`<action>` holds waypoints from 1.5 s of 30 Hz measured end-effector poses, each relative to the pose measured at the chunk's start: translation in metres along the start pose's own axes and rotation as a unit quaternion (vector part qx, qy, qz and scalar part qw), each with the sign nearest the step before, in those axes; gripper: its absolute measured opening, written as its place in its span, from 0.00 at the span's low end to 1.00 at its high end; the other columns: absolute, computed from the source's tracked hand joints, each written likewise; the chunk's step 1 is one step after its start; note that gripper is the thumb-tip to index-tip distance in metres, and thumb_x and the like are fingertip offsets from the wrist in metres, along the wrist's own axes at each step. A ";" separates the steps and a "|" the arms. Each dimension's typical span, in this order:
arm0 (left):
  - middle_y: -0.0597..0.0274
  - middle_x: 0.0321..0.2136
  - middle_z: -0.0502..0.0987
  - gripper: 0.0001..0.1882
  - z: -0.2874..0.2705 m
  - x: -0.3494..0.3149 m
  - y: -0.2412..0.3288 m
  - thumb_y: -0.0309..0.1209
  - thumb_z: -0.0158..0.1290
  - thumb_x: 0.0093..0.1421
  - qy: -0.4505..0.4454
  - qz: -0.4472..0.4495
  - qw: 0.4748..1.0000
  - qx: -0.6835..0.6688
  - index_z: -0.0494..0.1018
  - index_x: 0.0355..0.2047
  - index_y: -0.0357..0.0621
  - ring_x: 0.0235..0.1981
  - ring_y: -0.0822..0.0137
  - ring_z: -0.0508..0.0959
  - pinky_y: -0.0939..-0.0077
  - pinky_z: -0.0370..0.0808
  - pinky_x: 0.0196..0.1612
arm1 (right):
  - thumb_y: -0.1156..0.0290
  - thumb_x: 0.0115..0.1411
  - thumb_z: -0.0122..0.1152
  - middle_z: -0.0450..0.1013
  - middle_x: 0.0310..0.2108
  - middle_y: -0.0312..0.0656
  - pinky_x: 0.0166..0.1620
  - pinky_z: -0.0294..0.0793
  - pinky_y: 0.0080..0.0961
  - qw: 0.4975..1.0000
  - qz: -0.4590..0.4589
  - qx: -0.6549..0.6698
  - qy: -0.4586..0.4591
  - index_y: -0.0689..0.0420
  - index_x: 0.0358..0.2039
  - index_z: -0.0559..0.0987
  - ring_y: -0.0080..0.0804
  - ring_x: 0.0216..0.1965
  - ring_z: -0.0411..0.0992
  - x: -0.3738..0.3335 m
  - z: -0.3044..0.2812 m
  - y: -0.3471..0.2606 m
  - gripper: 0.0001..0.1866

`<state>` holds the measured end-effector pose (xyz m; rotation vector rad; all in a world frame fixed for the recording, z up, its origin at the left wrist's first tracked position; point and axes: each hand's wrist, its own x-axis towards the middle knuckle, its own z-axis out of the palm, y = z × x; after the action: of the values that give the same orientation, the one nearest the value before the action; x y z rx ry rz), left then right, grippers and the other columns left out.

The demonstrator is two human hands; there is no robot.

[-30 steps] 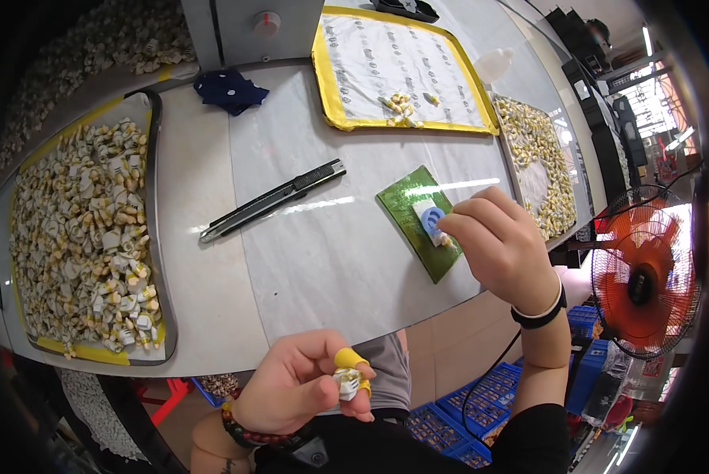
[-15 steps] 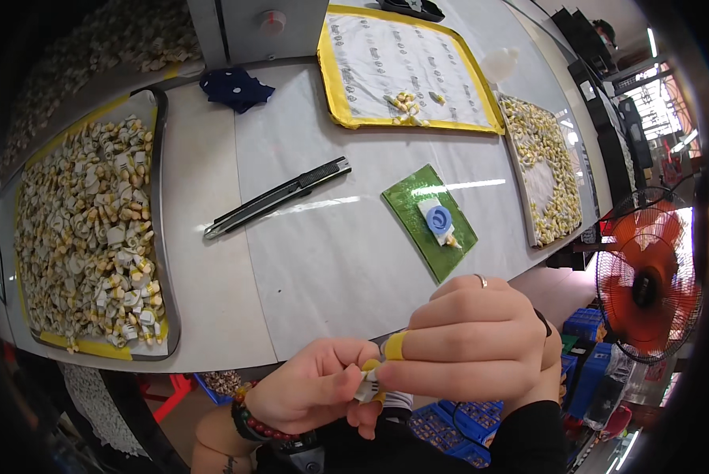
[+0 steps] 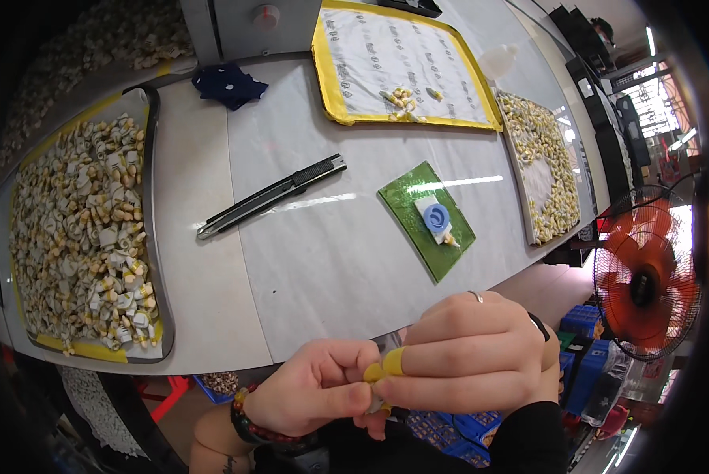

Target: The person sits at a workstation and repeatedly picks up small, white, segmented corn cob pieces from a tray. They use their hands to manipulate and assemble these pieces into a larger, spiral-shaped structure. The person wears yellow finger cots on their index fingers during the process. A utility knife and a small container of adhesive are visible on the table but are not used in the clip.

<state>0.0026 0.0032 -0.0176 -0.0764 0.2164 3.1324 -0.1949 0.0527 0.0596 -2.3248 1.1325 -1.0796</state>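
Above the front edge of the table, my left hand [image 3: 313, 389] and my right hand [image 3: 474, 354] meet fingertip to fingertip. Pinched between the left thumb and fingers is a small white piece [image 3: 375, 405], mostly hidden by the fingers. The right thumb and forefinger press together against the same spot. Yellow wraps cover some fingertips. Beyond the right hand lies a green mat [image 3: 418, 245], bearing a round blue holder [image 3: 437, 218] on a white block, with a small yellow-white piece at its lower end. A black box cutter [image 3: 271, 197] lies to the left of the mat.
At the left stands a tray [image 3: 154, 237] heaped with small white-and-yellow pieces. A yellow-rimmed cloth-lined tray [image 3: 406, 124] at the back holds several pieces. A third tray [image 3: 519, 186] sits at the right. Dark blue cloth [image 3: 230, 85] lies back left; an orange fan [image 3: 647, 272] stands right.
The white piece, plainer to see before, is now more covered by my fingers. My right hand has dipped slightly and its fingertips have closed in on the left ones. The view has shifted a little.
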 end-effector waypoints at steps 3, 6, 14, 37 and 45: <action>0.59 0.32 0.76 0.12 0.017 -0.004 0.003 0.28 0.57 0.58 0.112 0.099 0.978 0.144 0.68 0.37 0.35 0.34 0.71 0.77 0.81 0.72 0.41 | 0.76 0.46 0.64 0.76 0.31 0.40 0.32 0.73 0.21 0.998 0.052 -0.010 -0.025 0.60 0.30 0.81 0.31 0.30 0.74 0.004 -0.007 -0.010 0.08; 0.59 0.31 0.77 0.14 0.019 -0.001 -0.004 0.24 0.61 0.53 0.114 0.262 0.916 0.282 0.71 0.37 0.34 0.34 0.71 0.78 0.81 0.72 0.41 | 0.76 0.47 0.64 0.75 0.31 0.39 0.32 0.71 0.21 0.997 0.068 -0.018 -0.015 0.59 0.32 0.81 0.31 0.31 0.74 0.002 -0.009 -0.016 0.09; 0.57 0.29 0.79 0.16 0.013 -0.004 0.000 0.24 0.66 0.46 0.125 0.323 0.815 0.464 0.75 0.34 0.35 0.28 0.68 0.79 0.79 0.73 0.33 | 0.75 0.50 0.61 0.75 0.30 0.34 0.31 0.67 0.20 0.996 0.012 -0.078 -0.038 0.56 0.33 0.81 0.26 0.31 0.73 -0.003 -0.007 -0.019 0.08; 0.54 0.22 0.76 0.22 0.000 -0.015 -0.004 0.32 0.70 0.40 0.215 0.335 0.825 0.402 0.70 0.30 0.35 0.25 0.68 0.77 0.73 0.79 0.30 | 0.76 0.52 0.61 0.74 0.32 0.36 0.39 0.70 0.20 0.830 0.488 -0.268 0.025 0.61 0.38 0.76 0.22 0.32 0.70 -0.155 -0.189 0.149 0.12; 0.53 0.23 0.78 0.21 -0.002 -0.012 -0.005 0.28 0.70 0.39 0.206 0.338 0.838 0.375 0.72 0.29 0.34 0.25 0.67 0.78 0.77 0.76 0.30 | 0.75 0.54 0.58 0.70 0.25 0.38 0.30 0.67 0.22 0.810 0.491 -0.321 0.016 0.63 0.30 0.70 0.23 0.25 0.66 -0.151 -0.184 0.147 0.07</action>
<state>0.0143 0.0078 -0.0196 -0.8261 1.7975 3.2907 -0.4706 0.0830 0.0216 -1.5638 2.5768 -0.3346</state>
